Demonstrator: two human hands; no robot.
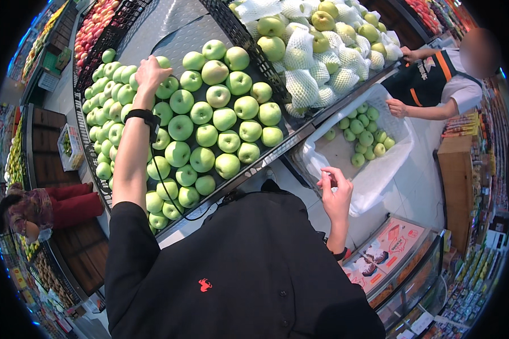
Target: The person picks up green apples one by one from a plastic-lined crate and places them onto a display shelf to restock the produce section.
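Note:
Green apples (181,101) lie in rows on a dark display stand in front of me. My left hand (152,74) is at the stand's far side, its fingers on a green apple (163,62); part of that apple is hidden by the hand. To the right, my right hand (336,188) is raised over the near edge of a crate lined with white plastic (367,193), fingers bent and apart, with no apple in it. Several green apples (366,138) lie inside the crate. A black cable runs from the band on my left wrist.
Pears in white foam nets (301,87) fill the section beyond a black plastic divider (254,51). A co-worker in an apron (428,80) stands at right, one hand on the crate's liner. A person in red trousers (74,205) is at far left. A glass display case (411,271) stands lower right.

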